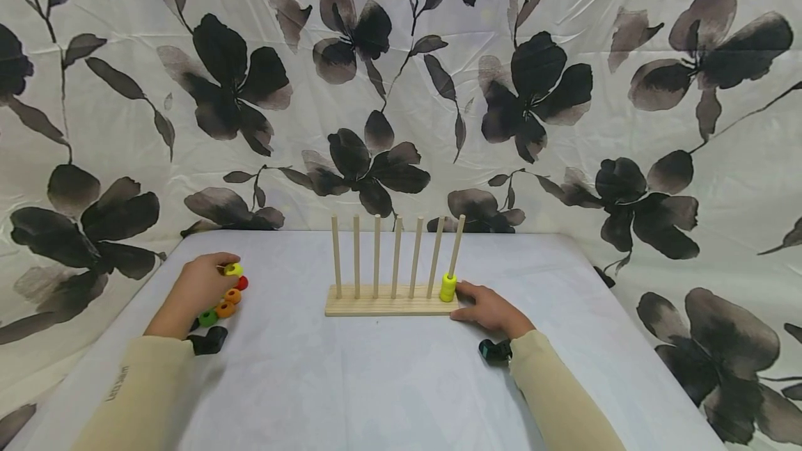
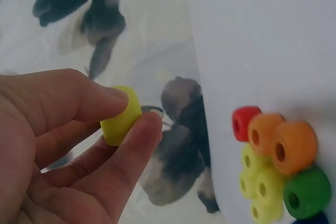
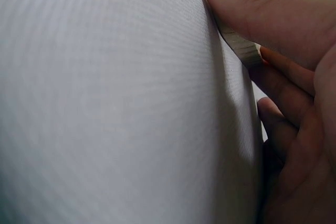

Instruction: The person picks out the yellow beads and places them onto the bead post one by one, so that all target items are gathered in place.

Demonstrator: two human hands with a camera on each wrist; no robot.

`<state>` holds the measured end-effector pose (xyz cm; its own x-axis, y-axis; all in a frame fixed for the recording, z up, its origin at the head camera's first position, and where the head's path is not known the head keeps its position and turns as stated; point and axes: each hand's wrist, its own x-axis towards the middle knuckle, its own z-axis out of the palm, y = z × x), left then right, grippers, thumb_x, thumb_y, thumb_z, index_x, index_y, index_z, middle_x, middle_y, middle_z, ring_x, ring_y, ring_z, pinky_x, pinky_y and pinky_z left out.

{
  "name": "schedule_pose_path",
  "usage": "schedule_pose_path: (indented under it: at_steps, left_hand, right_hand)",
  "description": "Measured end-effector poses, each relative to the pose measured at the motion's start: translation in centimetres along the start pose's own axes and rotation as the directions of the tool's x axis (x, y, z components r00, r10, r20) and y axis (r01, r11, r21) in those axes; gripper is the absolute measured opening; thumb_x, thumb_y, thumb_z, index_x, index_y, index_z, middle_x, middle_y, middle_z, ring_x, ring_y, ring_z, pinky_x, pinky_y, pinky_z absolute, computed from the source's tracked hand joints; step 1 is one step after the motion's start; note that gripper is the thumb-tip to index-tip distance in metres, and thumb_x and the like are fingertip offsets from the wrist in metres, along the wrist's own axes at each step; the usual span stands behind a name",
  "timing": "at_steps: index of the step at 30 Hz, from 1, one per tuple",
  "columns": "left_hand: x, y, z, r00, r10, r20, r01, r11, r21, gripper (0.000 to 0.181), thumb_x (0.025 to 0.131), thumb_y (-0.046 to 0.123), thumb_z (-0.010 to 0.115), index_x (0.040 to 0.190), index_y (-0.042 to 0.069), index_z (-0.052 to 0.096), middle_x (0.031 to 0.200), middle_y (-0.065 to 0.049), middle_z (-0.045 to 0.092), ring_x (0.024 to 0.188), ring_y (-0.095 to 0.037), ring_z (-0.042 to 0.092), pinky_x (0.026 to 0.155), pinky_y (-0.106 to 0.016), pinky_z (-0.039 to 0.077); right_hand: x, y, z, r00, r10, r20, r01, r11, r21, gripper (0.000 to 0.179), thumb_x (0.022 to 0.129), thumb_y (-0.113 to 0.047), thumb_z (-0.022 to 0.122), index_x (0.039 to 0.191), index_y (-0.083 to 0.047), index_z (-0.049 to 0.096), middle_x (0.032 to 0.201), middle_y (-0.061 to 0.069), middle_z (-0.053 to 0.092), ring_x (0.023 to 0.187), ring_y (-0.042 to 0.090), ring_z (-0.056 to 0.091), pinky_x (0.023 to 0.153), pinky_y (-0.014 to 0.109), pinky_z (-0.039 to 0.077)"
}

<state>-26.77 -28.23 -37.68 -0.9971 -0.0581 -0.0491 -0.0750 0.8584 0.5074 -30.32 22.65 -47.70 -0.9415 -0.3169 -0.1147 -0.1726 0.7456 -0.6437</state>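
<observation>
Beyond the fingers of the left hand [image 1: 199, 288] and the right hand [image 1: 489, 308] hangs a whitish cloth backdrop [image 1: 401, 75] printed with large dark grey flowers. Beneath the fingers spreads a white, cloth-covered surface [image 1: 376, 381]. Behind the hands, two pale beige sleeves [image 1: 567, 402] cover the forearms.

At the right hand's fingers, and well to the right of the left hand's, stands a pale wooden rack [image 1: 376, 302], a flat rectangular base with seven upright round rods. The right fingers are clamped on the end of this base, thumb on one side and other fingers on the opposite side. Just behind each hand, near the cuff, sits a small black device [image 1: 496, 351].

Right beside the right fingers, a stack of bright yellow beads [image 1: 447, 288] rings the rightmost rod, resting low on it.

Pinched between the left fingertips, which are closed on its sides, is a rounded yellow bead [image 2: 122, 116]. Next to those fingers, loose on the surface, lie two round orange beads [image 2: 295, 148], a green bead [image 2: 308, 193], a bunch of yellow beads [image 2: 269, 186] and a red bead [image 2: 245, 123], the red one nearest the fingertips and the green farther off, toward the wrist.
</observation>
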Motion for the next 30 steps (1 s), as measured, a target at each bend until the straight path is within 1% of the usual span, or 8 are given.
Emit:
schedule_pose_path:
  at_steps: [4,10,12,17,20,23,26,30]
  left_hand:
    - [0.1,0.9,-0.1,1.0,0.01,0.005,-0.01,1.0,-0.028,0.051,0.094,0.013,0.058,0.14,-0.006,0.044,0.129,-0.031,0.051,0.096,-0.034,0.054,0.088,-0.046,0.055]
    - [0.1,2.2,-0.1,1.0,0.025,0.012,-0.024,0.997,-0.071,0.052,0.094,0.017,0.06,0.14,-0.001,0.045,0.125,-0.026,0.053,0.096,-0.032,0.056,0.077,-0.034,0.057]
    - [0.1,2.5,-0.1,0.999,0.049,-0.003,-0.05,0.996,-0.072,0.051,0.094,0.018,0.061,0.139,0.001,0.047,0.125,-0.025,0.054,0.097,-0.032,0.057,0.075,-0.032,0.056]
    - [-0.2,3.5,0.0,0.992,0.116,-0.052,-0.119,0.991,-0.055,0.049,0.094,0.021,0.062,0.138,0.003,0.049,0.124,-0.023,0.058,0.102,-0.034,0.059,0.075,-0.035,0.057]
    - [-0.4,4.2,-0.1,0.991,0.12,-0.067,-0.125,0.989,-0.079,0.051,0.094,0.022,0.062,0.14,0.004,0.048,0.124,-0.022,0.057,0.097,-0.032,0.059,0.07,-0.032,0.056]
    - [-0.6,4.9,-0.1,0.988,0.121,-0.094,-0.13,0.986,-0.105,0.054,0.094,0.024,0.062,0.142,0.004,0.046,0.124,-0.022,0.058,0.093,-0.03,0.058,0.065,-0.027,0.053]
    - [-0.7,5.6,-0.1,0.983,0.133,-0.129,-0.149,0.981,-0.122,0.054,0.094,0.026,0.063,0.14,0.004,0.048,0.122,-0.022,0.059,0.096,-0.032,0.059,0.066,-0.029,0.053]
    - [-0.7,6.5,0.1,0.975,0.161,-0.152,-0.182,0.974,-0.136,0.052,0.093,0.025,0.065,0.138,0.004,0.051,0.121,-0.021,0.061,0.107,-0.035,0.059,0.079,-0.041,0.056]
  right_hand:
    - [0.1,0.1,0.0,1.0,-0.009,0.0,0.009,1.0,0.004,0.073,0.082,-0.04,0.074,0.146,-0.022,0.044,0.155,0.009,0.037,0.145,0.034,0.029,0.116,0.056,0.026]
    - [0.1,0.2,0.0,1.0,-0.004,0.005,0.004,1.0,0.0,0.074,0.083,-0.04,0.074,0.147,-0.023,0.043,0.156,0.009,0.034,0.146,0.034,0.027,0.117,0.056,0.025]
    - [0.0,0.2,0.0,1.0,-0.003,0.006,0.003,1.0,-0.004,0.074,0.083,-0.04,0.074,0.147,-0.024,0.042,0.157,0.009,0.034,0.146,0.033,0.027,0.117,0.055,0.025]
    - [0.0,0.0,0.0,1.0,0.006,0.006,-0.006,1.0,-0.006,0.074,0.083,-0.041,0.074,0.148,-0.025,0.042,0.157,0.008,0.033,0.147,0.033,0.026,0.118,0.055,0.024]
    - [-0.1,-0.1,0.0,1.0,0.012,0.006,-0.012,1.0,-0.003,0.074,0.083,-0.04,0.074,0.148,-0.025,0.042,0.157,0.007,0.033,0.147,0.032,0.026,0.118,0.054,0.023]
    - [0.0,0.0,0.0,1.0,-0.002,0.004,0.002,1.0,-0.01,0.073,0.083,-0.04,0.073,0.148,-0.024,0.042,0.157,0.007,0.034,0.147,0.032,0.027,0.118,0.054,0.024]
    - [0.0,0.1,0.0,1.0,-0.013,0.004,0.013,1.0,-0.02,0.073,0.084,-0.04,0.073,0.148,-0.024,0.042,0.156,0.007,0.035,0.146,0.032,0.028,0.117,0.054,0.025]
    - [0.0,0.3,0.0,1.0,-0.014,0.003,0.014,1.0,-0.023,0.073,0.083,-0.042,0.073,0.147,-0.025,0.042,0.156,0.008,0.035,0.146,0.033,0.028,0.117,0.055,0.026]
